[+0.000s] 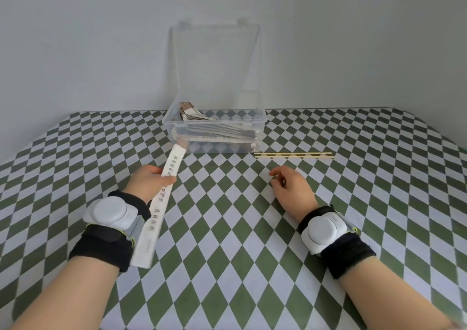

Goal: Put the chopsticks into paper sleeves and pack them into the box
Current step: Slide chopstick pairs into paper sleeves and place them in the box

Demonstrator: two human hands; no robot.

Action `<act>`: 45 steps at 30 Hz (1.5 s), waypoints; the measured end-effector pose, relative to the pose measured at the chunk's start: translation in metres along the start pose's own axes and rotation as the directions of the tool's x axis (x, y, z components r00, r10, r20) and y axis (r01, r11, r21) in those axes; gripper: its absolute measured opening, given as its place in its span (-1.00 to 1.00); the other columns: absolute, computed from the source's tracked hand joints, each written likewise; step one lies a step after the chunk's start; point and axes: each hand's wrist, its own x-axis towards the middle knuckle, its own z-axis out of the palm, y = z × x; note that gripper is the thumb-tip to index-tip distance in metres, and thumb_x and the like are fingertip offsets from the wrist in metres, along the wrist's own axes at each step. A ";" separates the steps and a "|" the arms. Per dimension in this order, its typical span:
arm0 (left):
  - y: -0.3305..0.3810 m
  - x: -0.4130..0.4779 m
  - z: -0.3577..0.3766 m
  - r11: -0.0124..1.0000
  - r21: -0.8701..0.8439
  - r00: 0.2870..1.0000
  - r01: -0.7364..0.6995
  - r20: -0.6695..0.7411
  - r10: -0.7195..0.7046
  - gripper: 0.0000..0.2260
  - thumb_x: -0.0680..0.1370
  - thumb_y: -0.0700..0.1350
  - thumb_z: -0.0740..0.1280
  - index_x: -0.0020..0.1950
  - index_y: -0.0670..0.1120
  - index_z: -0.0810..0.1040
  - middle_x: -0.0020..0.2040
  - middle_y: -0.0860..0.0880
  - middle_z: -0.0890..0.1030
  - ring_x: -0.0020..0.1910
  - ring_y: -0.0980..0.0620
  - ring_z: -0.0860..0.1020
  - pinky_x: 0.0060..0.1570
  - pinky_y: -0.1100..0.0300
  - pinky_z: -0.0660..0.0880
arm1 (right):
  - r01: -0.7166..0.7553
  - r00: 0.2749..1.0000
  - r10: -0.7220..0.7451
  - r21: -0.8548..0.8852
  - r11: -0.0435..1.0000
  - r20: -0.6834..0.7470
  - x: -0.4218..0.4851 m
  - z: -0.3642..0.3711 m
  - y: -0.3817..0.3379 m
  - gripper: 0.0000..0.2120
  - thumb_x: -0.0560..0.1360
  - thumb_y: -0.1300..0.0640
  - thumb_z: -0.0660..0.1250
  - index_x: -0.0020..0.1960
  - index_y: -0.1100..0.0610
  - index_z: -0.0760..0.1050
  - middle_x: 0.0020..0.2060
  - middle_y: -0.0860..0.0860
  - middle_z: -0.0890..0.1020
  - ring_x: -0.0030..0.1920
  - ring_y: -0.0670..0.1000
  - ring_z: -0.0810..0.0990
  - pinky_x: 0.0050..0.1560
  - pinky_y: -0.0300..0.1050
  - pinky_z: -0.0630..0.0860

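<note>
On the table [227, 228] the box [214, 125] sits at 12 o'clock, its lid [214, 64] upright behind it and stacked sleeves [222, 132] inside. Two chopsticks [293, 155] lie crosswise at the box's 4 o'clock, with the right hand [290, 188] before them. At 10 o'clock the left hand [149, 180] holds a paper sleeve [154, 218] pointing toward 1 o'clock.

Checked cloth under a plain wall.
Tablecloth [227, 228]: green-and-white diamond pattern, lying flat, spanning the view left to right. Wall [101, 39]: pale grey, unmarked, rising directly behind the cloth's far edge.
</note>
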 end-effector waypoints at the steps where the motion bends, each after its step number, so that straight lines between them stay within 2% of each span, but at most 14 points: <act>1: 0.004 -0.003 0.004 0.992 -0.124 1.000 0.002 0.022 0.000 -0.81 0.54 -0.17 0.32 0.12 -0.21 0.54 -0.11 -0.14 0.60 -0.13 -0.12 0.57 -0.15 0.06 0.51 | 0.001 1.000 -0.001 0.000 1.000 0.001 0.000 0.000 0.000 -0.81 0.54 0.20 0.16 0.11 0.07 0.47 -0.21 -0.06 0.48 -0.22 -0.09 0.44 -0.21 -0.27 0.42; 3: 0.014 -0.007 0.013 0.890 -0.455 0.998 0.031 0.059 -0.004 -0.84 0.57 -0.16 0.29 0.10 -0.20 0.53 -0.11 -0.12 0.58 -0.08 -0.08 0.56 -0.13 0.09 0.51 | 0.006 1.000 -0.006 -0.007 1.000 0.000 -0.001 0.000 0.000 -0.81 0.54 0.19 0.17 0.11 0.07 0.47 -0.23 -0.07 0.47 -0.24 -0.11 0.43 -0.23 -0.29 0.40; 6: 0.026 -0.013 0.033 0.580 -0.813 0.997 0.048 0.074 0.021 -0.87 0.60 -0.15 0.23 0.12 -0.15 0.47 -0.05 -0.08 0.53 -0.05 0.02 0.55 0.03 0.11 0.50 | 0.040 0.999 -0.040 -0.006 0.999 0.019 -0.006 -0.001 -0.005 -0.83 0.55 0.15 0.17 0.10 0.05 0.46 -0.23 -0.08 0.48 -0.24 -0.11 0.44 -0.22 -0.30 0.42; 8: 0.034 -0.017 0.052 0.345 -0.937 0.992 0.054 0.090 0.090 -0.93 0.62 -0.16 0.19 0.01 -0.12 0.44 -0.12 -0.06 0.49 -0.09 0.04 0.53 0.14 0.13 0.46 | 0.072 0.995 -0.074 0.039 0.997 0.069 -0.010 -0.005 -0.009 -0.86 0.55 0.12 0.19 0.09 0.01 0.45 -0.23 -0.08 0.48 -0.25 -0.11 0.44 -0.22 -0.31 0.40; 10: 0.035 -0.018 0.071 0.213 -0.975 0.986 0.065 0.096 0.138 -0.89 0.63 -0.17 0.14 -0.07 -0.11 0.41 -0.17 -0.05 0.47 -0.13 0.02 0.51 0.09 0.15 0.46 | 0.093 0.981 -0.110 0.106 0.990 0.158 -0.014 -0.007 -0.013 -0.84 0.55 0.09 0.21 0.10 0.00 0.47 -0.18 -0.06 0.51 -0.21 -0.08 0.46 -0.15 -0.25 0.45; 14: 0.033 -0.011 0.091 0.098 -0.984 0.979 0.147 0.159 0.129 -0.86 0.64 -0.10 0.12 -0.06 -0.10 0.39 -0.15 -0.07 0.45 -0.14 -0.01 0.50 0.02 0.11 0.45 | 0.148 0.945 -0.188 0.161 0.976 0.269 -0.015 -0.009 -0.015 -0.73 0.54 -0.08 0.16 0.01 0.03 0.56 -0.13 -0.01 0.59 -0.11 0.00 0.51 -0.02 -0.07 0.49; 19: 0.030 -0.006 0.088 0.037 -0.987 0.975 0.153 0.157 0.158 -0.79 0.62 -0.02 0.15 -0.13 -0.11 0.41 -0.22 -0.04 0.47 -0.23 0.04 0.50 -0.12 0.18 0.45 | 0.187 0.923 -0.244 0.207 0.960 0.298 -0.014 -0.007 -0.011 -0.62 0.43 -0.26 0.14 -0.16 -0.01 0.56 -0.28 -0.11 0.53 -0.22 -0.09 0.47 -0.10 -0.14 0.45; 23: 0.029 -0.005 0.088 0.003 -0.989 0.974 0.150 0.148 0.174 -0.83 0.60 -0.10 0.17 -0.14 -0.13 0.42 -0.23 -0.03 0.48 -0.25 0.06 0.50 -0.17 0.23 0.47 | 0.199 0.904 -0.269 0.232 0.952 0.331 -0.012 -0.007 -0.008 -0.52 0.38 -0.34 0.14 -0.16 0.01 0.61 -0.28 -0.08 0.53 -0.23 -0.07 0.47 -0.11 -0.14 0.44; 27: 0.031 -0.005 0.088 -0.083 -0.982 0.967 0.168 0.147 0.210 -0.89 0.56 -0.20 0.12 -0.15 -0.10 0.38 -0.17 -0.07 0.47 -0.21 -0.01 0.50 -0.12 0.15 0.47 | 0.165 0.903 -0.253 0.264 0.950 0.347 -0.012 -0.008 -0.010 -0.68 0.31 -0.29 0.36 -0.19 -0.05 0.56 -0.23 0.08 0.57 -0.27 0.02 0.45 -0.22 -0.11 0.42; 31: 0.034 -0.008 0.090 -0.002 -0.978 0.935 0.207 0.197 0.296 -0.90 0.57 -0.20 0.09 0.02 -0.13 0.37 -0.10 -0.12 0.53 -0.05 -0.09 0.54 0.13 0.00 0.45 | 0.103 0.939 -0.187 0.286 0.953 0.287 -0.011 -0.008 -0.010 -0.87 0.41 0.05 0.41 -0.10 0.03 0.49 -0.12 0.03 0.60 -0.18 0.00 0.52 -0.18 -0.16 0.49; 34: 0.037 -0.012 0.096 0.211 -0.942 0.871 0.262 0.325 0.369 -0.86 0.55 -0.19 0.18 0.09 -0.14 0.43 -0.04 -0.12 0.57 0.04 -0.04 0.57 0.05 0.05 0.55 | 0.097 0.964 -0.151 0.242 0.965 0.217 -0.009 -0.007 -0.009 -0.91 0.44 0.09 0.38 -0.08 0.04 0.52 -0.15 0.05 0.62 -0.17 0.08 0.54 -0.18 -0.12 0.49; 37: 0.040 -0.021 0.106 0.434 -0.881 0.839 0.187 0.373 0.396 -0.85 0.51 -0.23 0.24 0.07 -0.17 0.47 -0.02 -0.13 0.56 0.06 -0.03 0.57 0.01 0.12 0.59 | 0.095 0.966 -0.147 0.239 0.966 0.213 -0.008 -0.007 -0.009 -0.93 0.44 0.09 0.38 -0.10 0.06 0.53 -0.22 0.05 0.62 -0.22 0.08 0.54 -0.21 -0.15 0.48; 41: 0.041 -0.025 0.108 0.439 -0.880 0.850 0.182 0.365 0.380 -0.87 0.58 -0.30 0.17 0.05 -0.15 0.46 -0.03 -0.14 0.55 0.15 -0.12 0.54 0.05 0.10 0.57 | 0.105 0.959 -0.165 0.252 0.962 0.230 -0.008 -0.007 -0.009 -0.97 0.45 0.07 0.36 -0.13 -0.01 0.52 -0.28 -0.09 0.59 -0.26 -0.04 0.53 -0.21 -0.23 0.47; 45: 0.042 -0.023 0.108 0.395 -0.904 0.890 0.162 0.307 0.338 -0.86 0.60 -0.29 0.15 0.07 -0.11 0.44 -0.05 -0.11 0.54 0.05 -0.05 0.59 0.00 0.11 0.59 | 0.076 0.969 -0.138 0.281 0.957 0.207 -0.008 -0.007 -0.008 -0.94 0.48 0.08 0.32 -0.11 0.04 0.55 -0.28 -0.07 0.61 -0.25 0.00 0.54 -0.19 -0.19 0.50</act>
